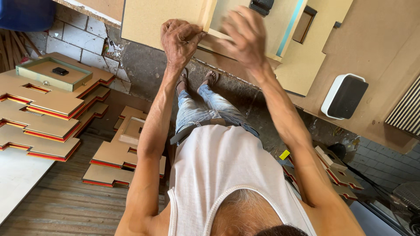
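Curling its fingers over the edge of a tan board panel [148,22] on the tabletop [380,52], the left hand [178,40] is gripping it; the right hand [245,37], blurred and spread, is hovering over the adjoining framed piece [280,26].

- The left hand [178,40] is resting on the edge of a fibreboard panel [162,19], just left of the right hand [246,37].
- A speaker box [344,96] is lying on the workbench [380,52], to the right of both hands.
- Stacks of notched boards [39,118] are sitting on the floor at left, a shallow tray [53,73] lying on top of them.
- More notched boards [114,164] are lying nearer, beside the person's left arm.
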`<action>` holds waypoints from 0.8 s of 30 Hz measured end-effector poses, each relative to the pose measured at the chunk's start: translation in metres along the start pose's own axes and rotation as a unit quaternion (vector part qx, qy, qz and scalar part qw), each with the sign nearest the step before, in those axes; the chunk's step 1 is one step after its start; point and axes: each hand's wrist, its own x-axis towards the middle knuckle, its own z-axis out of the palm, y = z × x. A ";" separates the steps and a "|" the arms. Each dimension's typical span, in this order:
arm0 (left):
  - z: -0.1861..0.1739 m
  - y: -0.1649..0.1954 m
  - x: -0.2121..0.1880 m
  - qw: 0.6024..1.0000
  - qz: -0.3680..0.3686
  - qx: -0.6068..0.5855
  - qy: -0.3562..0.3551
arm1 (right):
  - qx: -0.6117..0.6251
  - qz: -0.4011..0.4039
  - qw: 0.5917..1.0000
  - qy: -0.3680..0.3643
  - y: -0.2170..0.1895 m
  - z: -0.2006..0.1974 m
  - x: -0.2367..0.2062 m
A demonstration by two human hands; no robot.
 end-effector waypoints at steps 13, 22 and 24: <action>0.017 0.024 0.024 0.943 0.216 0.122 -0.221 | -0.020 0.067 0.996 -0.051 0.030 -0.061 -0.092; 0.007 -0.015 0.048 0.880 0.339 0.209 -0.258 | -0.063 0.054 0.996 -0.023 0.045 -0.054 -0.122; 0.001 -0.024 0.047 0.889 0.329 0.182 -0.261 | -0.079 0.050 0.995 -0.033 0.047 -0.063 -0.130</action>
